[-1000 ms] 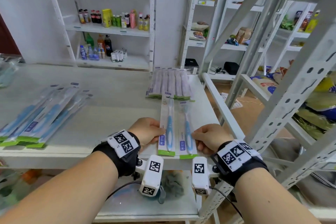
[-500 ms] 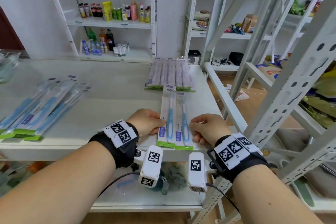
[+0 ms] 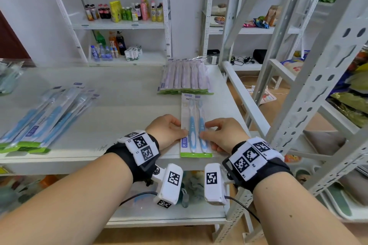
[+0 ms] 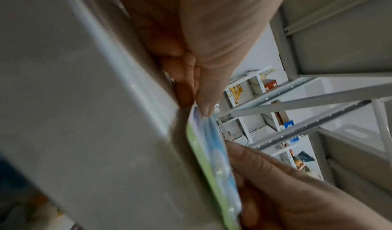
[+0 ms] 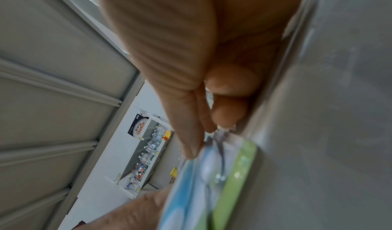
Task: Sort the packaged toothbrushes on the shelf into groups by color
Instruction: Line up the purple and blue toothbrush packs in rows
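Observation:
Two blue toothbrush packs (image 3: 196,125) with green bottom strips lie overlapped near the front edge of the white shelf (image 3: 129,117). My left hand (image 3: 182,132) pinches the left pack's edge, thumb on top, as the left wrist view shows (image 4: 199,106). My right hand (image 3: 205,131) pinches the right pack, thumb pressed on its plastic (image 5: 203,141). A pile of blue packs (image 3: 49,111) lies fanned out at the shelf's left. A neat stack of purple packs (image 3: 185,79) lies just behind the two held packs.
A grey upright post (image 3: 318,95) and slanted braces stand close on the right. Behind are shelves with bottles (image 3: 119,12) and snacks. A lower shelf (image 3: 169,213) sits under my wrists.
The two blue packs, side by side before, now overlap. My right hand has slid its pack left onto the other, and both hands have closed in toward each other.

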Demonstrator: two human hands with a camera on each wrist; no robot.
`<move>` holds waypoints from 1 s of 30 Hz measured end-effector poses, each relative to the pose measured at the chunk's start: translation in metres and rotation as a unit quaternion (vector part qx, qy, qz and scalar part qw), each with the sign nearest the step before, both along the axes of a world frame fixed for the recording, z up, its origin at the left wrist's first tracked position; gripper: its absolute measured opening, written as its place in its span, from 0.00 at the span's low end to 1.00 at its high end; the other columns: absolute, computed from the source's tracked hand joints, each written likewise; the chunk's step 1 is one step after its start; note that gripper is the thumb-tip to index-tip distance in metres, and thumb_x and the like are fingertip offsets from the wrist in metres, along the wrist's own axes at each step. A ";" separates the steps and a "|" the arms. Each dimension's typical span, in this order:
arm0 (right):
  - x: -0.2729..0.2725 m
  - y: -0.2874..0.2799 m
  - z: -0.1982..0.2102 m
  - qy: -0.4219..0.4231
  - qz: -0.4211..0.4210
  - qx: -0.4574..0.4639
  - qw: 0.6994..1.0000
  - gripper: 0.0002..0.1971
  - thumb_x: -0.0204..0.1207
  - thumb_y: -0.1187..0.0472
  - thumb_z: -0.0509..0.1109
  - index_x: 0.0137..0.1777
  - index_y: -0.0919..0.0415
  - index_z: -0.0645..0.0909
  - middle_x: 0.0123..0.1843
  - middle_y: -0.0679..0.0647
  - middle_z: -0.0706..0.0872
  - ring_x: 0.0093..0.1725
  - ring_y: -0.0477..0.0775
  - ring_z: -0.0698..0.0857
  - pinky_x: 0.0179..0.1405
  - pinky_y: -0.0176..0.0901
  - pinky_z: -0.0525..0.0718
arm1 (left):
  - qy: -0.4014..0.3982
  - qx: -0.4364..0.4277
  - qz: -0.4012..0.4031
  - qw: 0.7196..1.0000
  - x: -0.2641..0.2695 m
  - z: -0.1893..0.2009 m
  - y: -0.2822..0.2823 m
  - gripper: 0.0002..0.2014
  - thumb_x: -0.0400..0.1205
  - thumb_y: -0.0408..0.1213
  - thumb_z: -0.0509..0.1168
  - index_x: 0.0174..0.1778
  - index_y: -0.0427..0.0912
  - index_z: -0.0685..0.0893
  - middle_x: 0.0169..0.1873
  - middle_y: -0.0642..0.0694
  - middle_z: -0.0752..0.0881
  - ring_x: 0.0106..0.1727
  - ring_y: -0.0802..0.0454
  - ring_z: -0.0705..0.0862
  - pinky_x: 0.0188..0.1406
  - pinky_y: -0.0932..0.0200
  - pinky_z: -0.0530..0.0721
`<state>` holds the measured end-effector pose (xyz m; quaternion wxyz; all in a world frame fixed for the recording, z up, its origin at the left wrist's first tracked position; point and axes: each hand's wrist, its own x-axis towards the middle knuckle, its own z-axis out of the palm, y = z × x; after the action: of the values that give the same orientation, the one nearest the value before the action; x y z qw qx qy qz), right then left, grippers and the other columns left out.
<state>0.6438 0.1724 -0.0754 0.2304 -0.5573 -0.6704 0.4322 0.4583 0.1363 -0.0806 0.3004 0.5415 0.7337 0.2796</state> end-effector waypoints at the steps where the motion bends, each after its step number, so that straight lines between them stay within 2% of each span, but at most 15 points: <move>1: 0.000 0.000 0.000 -0.001 0.001 0.002 1.000 0.24 0.68 0.53 0.78 0.64 0.55 0.81 0.26 0.51 0.83 0.19 0.46 0.78 0.20 0.36 0.78 | 0.028 -0.002 -0.007 1.000 0.002 0.000 -0.001 0.18 0.73 0.50 0.73 0.56 0.50 0.79 0.40 0.56 0.83 0.42 0.57 0.83 0.41 0.61 0.77; 4: 0.001 0.000 0.001 0.001 0.003 0.000 1.000 0.22 0.69 0.53 0.78 0.63 0.54 0.81 0.24 0.51 0.82 0.19 0.46 0.78 0.19 0.34 0.78 | 0.058 -0.004 -0.027 0.998 0.004 0.001 0.000 0.27 0.75 0.50 0.71 0.70 0.54 0.73 0.40 0.55 0.81 0.41 0.58 0.81 0.41 0.62 0.75; 5: 0.001 0.000 0.001 -0.002 0.004 0.000 1.000 0.22 0.69 0.53 0.78 0.63 0.54 0.81 0.25 0.51 0.82 0.19 0.46 0.78 0.19 0.35 0.78 | 0.059 -0.008 -0.033 0.998 0.003 0.002 0.000 0.28 0.76 0.49 0.70 0.73 0.55 0.72 0.43 0.54 0.82 0.43 0.57 0.81 0.44 0.62 0.75; 7: 0.000 -0.001 0.001 -0.002 0.003 -0.004 1.000 0.22 0.70 0.53 0.78 0.63 0.53 0.81 0.24 0.51 0.82 0.19 0.46 0.78 0.19 0.34 0.78 | 0.054 -0.015 -0.046 0.997 0.002 0.004 0.001 0.28 0.77 0.50 0.68 0.74 0.55 0.71 0.60 0.50 0.82 0.56 0.53 0.81 0.53 0.65 0.73; 9: 0.000 -0.001 0.001 0.000 0.004 -0.006 1.000 0.22 0.70 0.54 0.77 0.64 0.54 0.80 0.24 0.51 0.82 0.17 0.46 0.77 0.17 0.33 0.77 | 0.041 -0.028 -0.070 0.996 0.002 0.006 0.001 0.31 0.75 0.55 0.69 0.75 0.56 0.72 0.72 0.50 0.76 0.66 0.53 0.77 0.58 0.65 0.69; 11: 0.000 -0.001 0.001 -0.002 0.006 -0.004 1.000 0.22 0.71 0.54 0.77 0.64 0.54 0.80 0.24 0.52 0.82 0.18 0.46 0.77 0.17 0.33 0.76 | 0.024 -0.038 -0.094 0.995 0.003 0.008 0.001 0.35 0.71 0.56 0.72 0.74 0.57 0.72 0.72 0.52 0.75 0.64 0.56 0.77 0.58 0.65 0.70; 13: 0.000 0.000 0.001 -0.008 0.005 0.000 1.000 0.22 0.71 0.54 0.77 0.64 0.53 0.80 0.25 0.52 0.83 0.19 0.47 0.78 0.18 0.34 0.77 | 0.015 -0.038 -0.107 0.993 0.005 0.010 0.002 0.36 0.69 0.55 0.75 0.74 0.57 0.72 0.68 0.53 0.79 0.56 0.59 0.78 0.55 0.66 0.71; 18: -0.002 0.002 0.000 -0.022 0.005 0.007 1.000 0.22 0.72 0.53 0.76 0.66 0.53 0.80 0.27 0.52 0.85 0.19 0.46 0.79 0.19 0.34 0.79 | 0.029 -0.036 -0.130 0.990 0.005 0.013 0.006 0.35 0.71 0.52 0.74 0.75 0.59 0.70 0.57 0.57 0.78 0.43 0.68 0.77 0.41 0.73 0.71; 19: -0.002 0.002 0.000 -0.021 0.003 0.007 1.000 0.22 0.72 0.54 0.75 0.66 0.53 0.80 0.26 0.52 0.85 0.19 0.46 0.79 0.19 0.34 0.79 | 0.030 -0.038 -0.134 0.990 0.005 0.014 0.006 0.35 0.71 0.52 0.74 0.75 0.59 0.70 0.58 0.56 0.78 0.44 0.68 0.77 0.42 0.73 0.72; 22: -0.003 0.002 -0.001 -0.014 -0.002 0.001 1.000 0.23 0.72 0.54 0.76 0.67 0.53 0.79 0.27 0.52 0.85 0.18 0.45 0.79 0.18 0.34 0.80 | 0.036 -0.041 -0.140 0.989 0.005 0.015 0.007 0.35 0.72 0.51 0.73 0.75 0.58 0.70 0.68 0.53 0.78 0.51 0.60 0.78 0.51 0.67 0.73; 25: -0.002 0.000 0.002 0.001 -0.014 -0.012 1.000 0.23 0.71 0.55 0.76 0.67 0.54 0.79 0.24 0.52 0.84 0.17 0.44 0.78 0.18 0.33 0.79 | 0.036 -0.042 -0.142 0.988 0.006 0.016 0.007 0.35 0.73 0.51 0.73 0.76 0.57 0.69 0.71 0.52 0.76 0.57 0.57 0.79 0.55 0.64 0.74; 27: 0.000 -0.002 0.005 0.034 -0.033 -0.037 0.998 0.24 0.72 0.56 0.76 0.68 0.56 0.79 0.22 0.52 0.83 0.15 0.44 0.78 0.17 0.32 0.78 | 0.043 -0.047 -0.134 0.989 0.005 0.016 0.006 0.39 0.72 0.55 0.72 0.78 0.55 0.65 0.75 0.50 0.72 0.67 0.52 0.77 0.62 0.62 0.73; 30: 0.000 -0.007 0.013 0.057 -0.050 -0.059 0.995 0.22 0.72 0.57 0.76 0.67 0.57 0.79 0.25 0.55 0.83 0.16 0.46 0.78 0.18 0.32 0.78 | 0.020 -0.047 -0.114 0.992 0.001 0.015 0.005 0.41 0.73 0.56 0.71 0.80 0.51 0.63 0.76 0.45 0.71 0.72 0.49 0.73 0.67 0.61 0.69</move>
<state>0.6441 0.1658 -0.0622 0.2568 -0.5772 -0.6008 0.4898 0.4596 0.1418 -0.0653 0.3409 0.6121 0.6855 0.1980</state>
